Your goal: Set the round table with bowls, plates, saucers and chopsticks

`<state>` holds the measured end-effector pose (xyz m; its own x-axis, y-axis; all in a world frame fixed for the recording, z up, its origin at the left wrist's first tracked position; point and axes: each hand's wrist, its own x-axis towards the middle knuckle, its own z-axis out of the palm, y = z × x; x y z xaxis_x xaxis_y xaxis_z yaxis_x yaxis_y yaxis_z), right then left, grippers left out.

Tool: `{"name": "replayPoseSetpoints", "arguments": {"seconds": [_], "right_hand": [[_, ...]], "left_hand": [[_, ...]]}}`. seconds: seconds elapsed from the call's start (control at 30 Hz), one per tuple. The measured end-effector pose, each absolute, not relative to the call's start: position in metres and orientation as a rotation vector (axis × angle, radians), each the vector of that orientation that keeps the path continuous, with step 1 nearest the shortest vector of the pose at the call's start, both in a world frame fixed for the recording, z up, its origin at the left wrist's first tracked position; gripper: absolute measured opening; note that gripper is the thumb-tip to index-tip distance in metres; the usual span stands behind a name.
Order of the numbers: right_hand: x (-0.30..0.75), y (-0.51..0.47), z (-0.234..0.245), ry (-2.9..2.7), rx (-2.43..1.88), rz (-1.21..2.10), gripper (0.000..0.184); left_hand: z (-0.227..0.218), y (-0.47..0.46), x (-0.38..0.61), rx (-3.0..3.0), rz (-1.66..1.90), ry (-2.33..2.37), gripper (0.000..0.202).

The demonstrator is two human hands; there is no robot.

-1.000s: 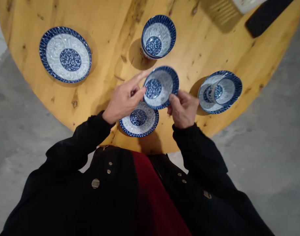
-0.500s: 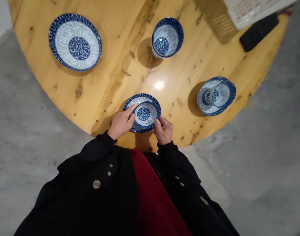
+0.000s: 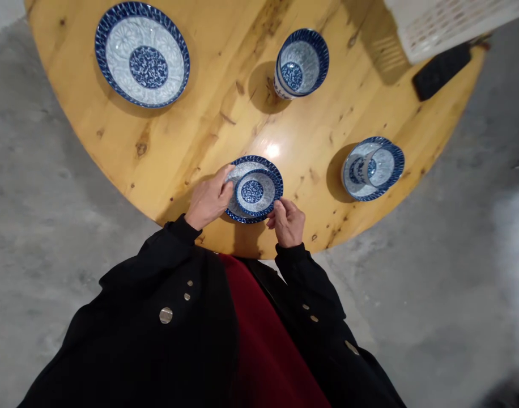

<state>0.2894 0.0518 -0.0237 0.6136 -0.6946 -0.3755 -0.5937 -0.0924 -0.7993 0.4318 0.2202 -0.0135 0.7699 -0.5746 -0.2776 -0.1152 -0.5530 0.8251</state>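
Observation:
A small blue-and-white saucer (image 3: 251, 191) lies over a larger patterned plate (image 3: 247, 163) near the table's front edge. It sits off-centre, toward the plate's lower right. My left hand (image 3: 211, 198) is closed around the left rim of the larger plate, its fingertips partly hidden. At the lower right, my right hand (image 3: 288, 221) pinches the saucer's rim between thumb and fingers. Whether those fingers also touch the plate beneath, I cannot tell.
A large oval plate (image 3: 115, 54) lies at the back left. Nested cups (image 3: 304, 59) stand at the back middle. To the right, a cup (image 3: 383, 167) rests in a bowl (image 3: 357, 156). A white basket (image 3: 429, 37) and a black object (image 3: 440, 71) occupy the back right of the wooden table (image 3: 178, 147).
My left forefinger has drawn back from the saucer to the larger plate's left rim. My right hand keeps its pinch. The whole view has shifted slightly.

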Motion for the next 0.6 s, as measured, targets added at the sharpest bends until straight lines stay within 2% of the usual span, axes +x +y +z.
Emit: {"name": "replayPoseSetpoints", "arguments": {"seconds": [0.13, 0.4, 0.6], "right_hand": [[0.279, 0.054, -0.016, 1.091, -1.741, -0.142, 0.049], [0.241, 0.070, -0.004, 1.255, -1.619, -0.279, 0.044], [0.224, 0.101, -0.009, 1.304, -1.594, -0.262, 0.044]], "left_hand": [[-0.014, 0.241, 0.434, 2.047, -0.604, -0.370, 0.041], [-0.022, 0.276, 0.426, 1.965, -0.560, -0.232, 0.036], [-0.025, 0.285, 0.422, 1.909, -0.582, -0.252, 0.037]]}}
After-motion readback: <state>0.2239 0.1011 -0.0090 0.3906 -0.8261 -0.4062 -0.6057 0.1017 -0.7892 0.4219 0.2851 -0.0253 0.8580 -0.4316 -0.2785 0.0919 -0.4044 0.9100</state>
